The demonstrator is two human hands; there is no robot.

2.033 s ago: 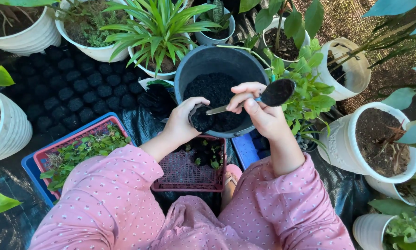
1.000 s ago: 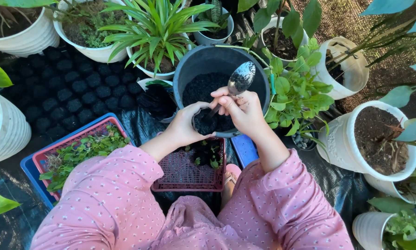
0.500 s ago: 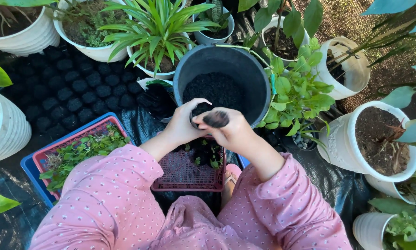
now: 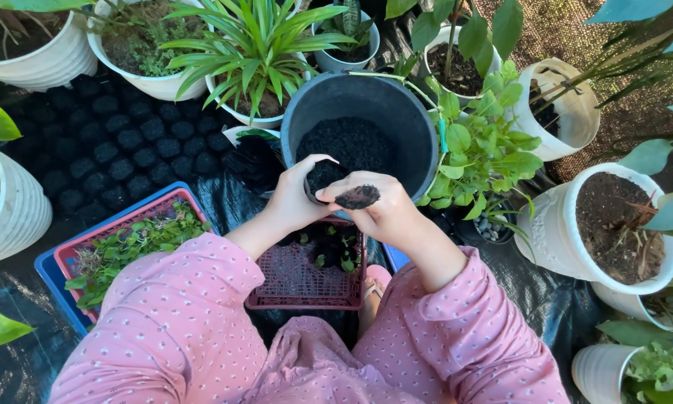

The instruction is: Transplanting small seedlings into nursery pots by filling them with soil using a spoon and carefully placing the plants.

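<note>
While the left hand [image 4: 295, 200] curled around a small pot [image 4: 323, 178] at the bucket [image 4: 418, 135] rim, the right hand [image 4: 385, 209] pinched a soiled spoon [image 4: 357, 197], bowl pointing left, just beside the pot.

spoon [image 4: 357, 197] handle hidden in right hand [image 4: 381, 213]

One dark bucket [image 4: 411, 123] of soil, two hands, two plastic crates, one spoon [image 4: 357, 197].

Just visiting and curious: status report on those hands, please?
Left hand grips small black pot. Right hand holds soil-caked spoon beside it. Big black soil bucket directly behind.
</note>
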